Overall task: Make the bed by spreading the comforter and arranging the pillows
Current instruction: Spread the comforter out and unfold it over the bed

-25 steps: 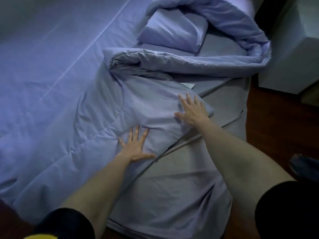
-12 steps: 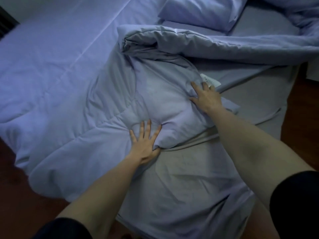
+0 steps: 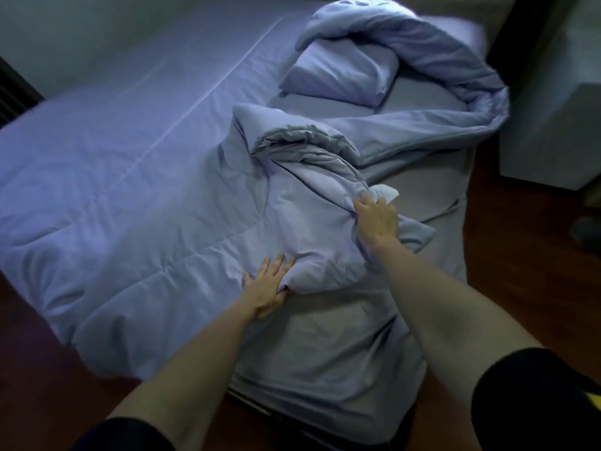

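Observation:
A pale blue comforter [image 3: 136,203] covers the left of the bed and lies bunched and folded over in the middle, with a long roll curling round the far right. My left hand [image 3: 265,289] grips the near folded edge of it, fingers on top and thumb tucked under. My right hand [image 3: 377,219] is closed on a bunch of the comforter next to its white label [image 3: 385,192]. One pale blue pillow [image 3: 341,76] lies at the head of the bed, partly ringed by the rolled comforter. The grey fitted sheet [image 3: 328,349] shows bare near me.
A pale cabinet or nightstand [image 3: 553,118] stands right of the bed. Dark wooden floor [image 3: 520,281] runs along the right side and the near left corner. A dark object lies on the floor at the right edge. A wall rises behind the bed.
Both hands went from lying flat on the comforter to closing on its folds. The fabric between them has bunched up and the label has risen. The view has pulled back.

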`<action>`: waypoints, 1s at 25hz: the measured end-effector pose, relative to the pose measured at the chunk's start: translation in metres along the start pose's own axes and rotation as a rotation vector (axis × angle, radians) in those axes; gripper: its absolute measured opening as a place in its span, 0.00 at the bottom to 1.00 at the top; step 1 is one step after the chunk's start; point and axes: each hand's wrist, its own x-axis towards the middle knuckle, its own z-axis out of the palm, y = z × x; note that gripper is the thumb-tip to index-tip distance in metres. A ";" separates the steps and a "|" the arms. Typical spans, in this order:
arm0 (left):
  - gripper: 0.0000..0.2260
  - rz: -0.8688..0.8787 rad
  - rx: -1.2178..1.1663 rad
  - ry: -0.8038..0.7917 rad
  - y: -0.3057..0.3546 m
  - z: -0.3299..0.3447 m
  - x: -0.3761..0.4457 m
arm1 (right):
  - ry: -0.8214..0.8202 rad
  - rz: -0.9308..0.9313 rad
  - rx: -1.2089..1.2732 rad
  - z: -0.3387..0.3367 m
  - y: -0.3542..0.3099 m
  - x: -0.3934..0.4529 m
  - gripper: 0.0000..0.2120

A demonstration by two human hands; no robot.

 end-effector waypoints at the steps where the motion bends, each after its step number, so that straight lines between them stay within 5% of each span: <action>1: 0.29 0.009 -0.020 -0.010 0.002 0.003 -0.015 | -0.004 0.007 -0.005 -0.006 0.001 -0.022 0.19; 8: 0.34 0.090 -0.074 0.006 0.019 0.025 -0.132 | -0.051 0.148 -0.048 -0.045 0.000 -0.187 0.20; 17: 0.26 0.177 -0.057 0.069 0.044 0.105 -0.329 | 0.012 0.196 -0.064 -0.092 -0.013 -0.435 0.24; 25: 0.21 0.232 -0.080 0.083 0.069 0.151 -0.460 | 0.018 0.150 -0.095 -0.116 -0.004 -0.573 0.16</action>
